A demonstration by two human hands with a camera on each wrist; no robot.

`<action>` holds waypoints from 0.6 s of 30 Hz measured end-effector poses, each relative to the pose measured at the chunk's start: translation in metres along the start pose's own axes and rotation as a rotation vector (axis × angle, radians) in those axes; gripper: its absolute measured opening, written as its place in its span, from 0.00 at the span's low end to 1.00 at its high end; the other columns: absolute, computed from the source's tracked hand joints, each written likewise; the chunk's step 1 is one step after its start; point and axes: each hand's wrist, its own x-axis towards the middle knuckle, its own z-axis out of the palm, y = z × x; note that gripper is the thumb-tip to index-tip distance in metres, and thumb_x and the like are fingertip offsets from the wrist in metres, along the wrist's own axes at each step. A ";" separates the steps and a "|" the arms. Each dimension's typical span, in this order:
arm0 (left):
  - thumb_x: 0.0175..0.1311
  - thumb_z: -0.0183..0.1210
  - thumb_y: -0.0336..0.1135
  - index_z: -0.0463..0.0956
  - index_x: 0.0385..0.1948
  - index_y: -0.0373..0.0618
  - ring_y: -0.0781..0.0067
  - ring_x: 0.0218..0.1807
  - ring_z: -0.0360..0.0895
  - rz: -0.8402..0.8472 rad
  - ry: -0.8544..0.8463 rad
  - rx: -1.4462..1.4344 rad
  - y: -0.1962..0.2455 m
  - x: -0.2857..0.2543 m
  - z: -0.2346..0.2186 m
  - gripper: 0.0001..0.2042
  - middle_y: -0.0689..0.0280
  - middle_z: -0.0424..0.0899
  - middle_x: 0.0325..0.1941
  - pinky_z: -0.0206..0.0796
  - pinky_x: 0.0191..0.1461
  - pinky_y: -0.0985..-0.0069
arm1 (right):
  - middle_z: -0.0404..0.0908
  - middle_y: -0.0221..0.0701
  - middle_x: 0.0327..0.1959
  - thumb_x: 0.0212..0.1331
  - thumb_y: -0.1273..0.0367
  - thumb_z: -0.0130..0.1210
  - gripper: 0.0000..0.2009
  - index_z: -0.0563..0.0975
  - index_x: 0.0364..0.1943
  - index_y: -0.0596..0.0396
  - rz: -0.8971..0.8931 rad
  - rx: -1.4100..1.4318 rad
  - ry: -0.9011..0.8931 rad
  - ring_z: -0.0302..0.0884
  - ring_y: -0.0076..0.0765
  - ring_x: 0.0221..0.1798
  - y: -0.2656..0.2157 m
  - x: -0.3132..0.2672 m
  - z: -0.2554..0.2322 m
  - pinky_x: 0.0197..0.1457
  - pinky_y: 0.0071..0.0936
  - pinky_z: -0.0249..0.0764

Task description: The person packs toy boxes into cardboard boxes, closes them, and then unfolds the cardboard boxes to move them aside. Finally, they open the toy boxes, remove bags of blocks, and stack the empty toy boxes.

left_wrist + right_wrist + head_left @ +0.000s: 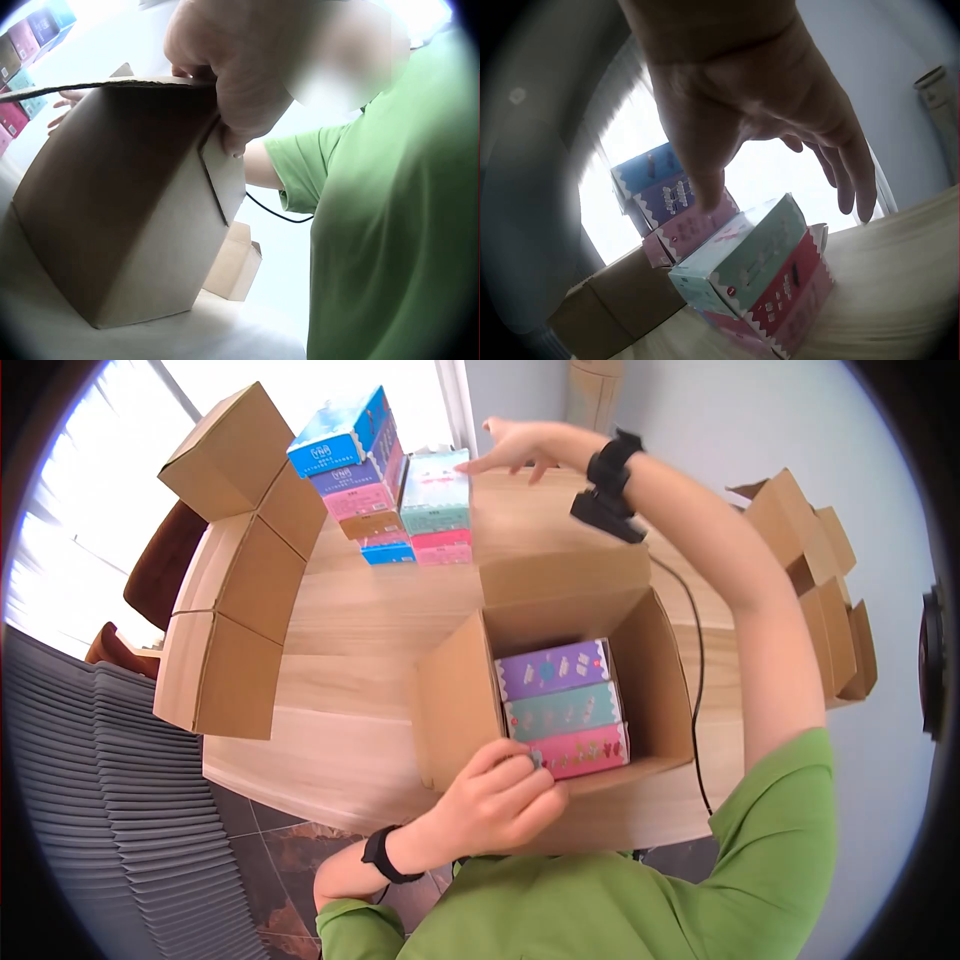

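Purple (pixel 552 669), teal (pixel 565 709) and pink (pixel 590 751) small boxes lie side by side inside an open cardboard carton (pixel 655 690). The left hand (pixel 497 800) grips the carton's near left corner, fingers curled; the left wrist view shows that hand (pixel 232 67) on the carton (pixel 142 202) edge. The right hand (pixel 522 448) reaches over the stacked boxes at the back, fingers spread, holding nothing. In the right wrist view the hand (pixel 765 112) hangs above a mint box (pixel 742 251), which lies on a red one (pixel 784 292).
A taller stack topped by a blue box (pixel 335 440) stands left of the mint box. Closed cardboard cartons (pixel 235 585) line the table's left side, and open ones (pixel 815 580) stand at the right. A black cable (pixel 698 660) runs beside the carton.
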 end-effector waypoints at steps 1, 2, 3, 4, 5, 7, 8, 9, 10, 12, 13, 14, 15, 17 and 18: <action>0.43 0.61 0.31 0.73 0.23 0.46 0.76 0.21 0.62 -0.002 0.007 0.005 0.000 0.001 0.000 0.06 0.73 0.66 0.17 0.65 0.39 0.75 | 0.59 0.51 0.58 0.37 0.45 0.64 0.54 0.44 0.64 0.57 0.013 0.077 -0.007 0.67 0.50 0.54 -0.001 0.009 0.011 0.51 0.47 0.71; 0.43 0.61 0.31 0.73 0.23 0.46 0.76 0.21 0.62 0.001 0.013 0.013 -0.001 0.002 0.001 0.06 0.73 0.66 0.17 0.65 0.39 0.75 | 0.60 0.52 0.57 0.35 0.45 0.65 0.56 0.44 0.64 0.57 0.024 0.155 -0.010 0.67 0.51 0.54 -0.001 0.019 0.022 0.51 0.49 0.70; 0.43 0.61 0.31 0.73 0.23 0.47 0.77 0.21 0.62 0.006 0.016 0.017 -0.001 0.002 0.002 0.06 0.73 0.66 0.17 0.64 0.39 0.76 | 0.62 0.52 0.56 0.33 0.45 0.66 0.57 0.44 0.64 0.57 0.037 0.237 -0.013 0.68 0.51 0.53 -0.003 0.023 0.028 0.51 0.50 0.70; 0.43 0.61 0.31 0.73 0.23 0.48 0.78 0.21 0.62 0.004 0.022 0.019 -0.001 0.001 0.003 0.06 0.75 0.65 0.17 0.64 0.38 0.77 | 0.64 0.51 0.54 0.33 0.45 0.67 0.56 0.45 0.63 0.57 0.002 0.214 -0.036 0.69 0.51 0.52 -0.002 0.026 0.032 0.51 0.52 0.69; 0.43 0.62 0.31 0.72 0.23 0.48 0.78 0.21 0.62 0.008 0.019 0.022 -0.002 0.000 0.004 0.07 0.75 0.65 0.17 0.64 0.38 0.77 | 0.66 0.49 0.52 0.32 0.45 0.67 0.55 0.47 0.62 0.57 -0.029 0.194 -0.065 0.71 0.51 0.50 0.000 0.028 0.036 0.50 0.54 0.68; 0.43 0.62 0.31 0.72 0.24 0.48 0.78 0.21 0.61 0.005 0.010 0.015 -0.001 -0.001 0.004 0.07 0.75 0.65 0.17 0.64 0.37 0.78 | 0.72 0.44 0.44 0.34 0.48 0.68 0.47 0.55 0.56 0.56 -0.040 0.231 -0.010 0.75 0.43 0.42 0.005 0.042 0.040 0.52 0.53 0.65; 0.43 0.62 0.31 0.72 0.24 0.48 0.78 0.21 0.61 0.017 0.014 0.009 -0.002 -0.002 0.005 0.08 0.75 0.65 0.17 0.64 0.37 0.78 | 0.73 0.42 0.42 0.34 0.49 0.68 0.45 0.57 0.54 0.56 -0.034 0.228 -0.013 0.76 0.42 0.40 0.005 0.043 0.038 0.52 0.53 0.65; 0.43 0.62 0.31 0.72 0.24 0.48 0.78 0.20 0.61 0.013 0.016 0.007 -0.003 -0.002 0.005 0.08 0.75 0.65 0.17 0.64 0.36 0.78 | 0.74 0.41 0.40 0.34 0.50 0.69 0.42 0.59 0.52 0.57 -0.028 0.224 -0.012 0.77 0.40 0.39 0.007 0.044 0.036 0.52 0.52 0.64; 0.43 0.62 0.31 0.72 0.24 0.47 0.78 0.20 0.61 0.013 0.020 0.005 -0.004 0.000 0.005 0.08 0.75 0.65 0.17 0.64 0.36 0.78 | 0.75 0.37 0.36 0.36 0.52 0.69 0.36 0.62 0.46 0.56 -0.038 0.266 0.018 0.77 0.37 0.35 0.009 0.042 0.034 0.52 0.52 0.63; 0.43 0.63 0.31 0.72 0.24 0.47 0.77 0.20 0.62 0.017 0.021 0.000 -0.003 -0.001 0.006 0.08 0.74 0.67 0.18 0.64 0.36 0.77 | 0.75 0.36 0.36 0.39 0.54 0.68 0.33 0.62 0.45 0.55 -0.050 0.382 0.083 0.77 0.33 0.33 0.014 0.039 0.033 0.41 0.41 0.72; 0.43 0.63 0.32 0.72 0.23 0.46 0.77 0.20 0.62 0.019 0.019 0.003 -0.004 -0.001 0.006 0.08 0.74 0.68 0.18 0.64 0.36 0.76 | 0.75 0.35 0.36 0.40 0.55 0.68 0.33 0.61 0.46 0.55 -0.078 0.413 0.100 0.77 0.32 0.33 0.019 0.040 0.029 0.36 0.35 0.75; 0.42 0.63 0.32 0.72 0.23 0.46 0.76 0.20 0.62 0.017 0.017 0.002 -0.004 -0.001 0.005 0.09 0.74 0.68 0.18 0.64 0.37 0.76 | 0.75 0.33 0.35 0.43 0.56 0.66 0.30 0.63 0.45 0.55 -0.114 0.424 0.126 0.77 0.28 0.33 0.021 0.038 0.023 0.33 0.28 0.76; 0.42 0.63 0.32 0.72 0.23 0.45 0.76 0.20 0.63 0.011 0.017 0.000 -0.003 -0.001 0.005 0.09 0.73 0.69 0.18 0.64 0.37 0.75 | 0.75 0.31 0.35 0.46 0.57 0.64 0.27 0.65 0.44 0.55 -0.150 0.434 0.147 0.76 0.24 0.33 0.026 0.039 0.017 0.30 0.22 0.77; 0.40 0.64 0.33 0.71 0.22 0.45 0.74 0.20 0.63 -0.003 0.014 -0.012 -0.002 0.000 0.004 0.10 0.72 0.69 0.18 0.64 0.38 0.74 | 0.77 0.33 0.37 0.50 0.57 0.60 0.23 0.73 0.41 0.64 -0.340 0.598 0.020 0.76 0.27 0.38 0.046 0.069 -0.003 0.40 0.25 0.77; 0.40 0.64 0.32 0.71 0.22 0.45 0.74 0.20 0.63 -0.005 0.011 -0.008 -0.001 0.000 0.004 0.10 0.72 0.69 0.18 0.64 0.38 0.74 | 0.77 0.35 0.38 0.53 0.61 0.57 0.20 0.72 0.43 0.63 -0.319 0.621 0.073 0.77 0.31 0.38 0.043 0.040 -0.015 0.41 0.26 0.77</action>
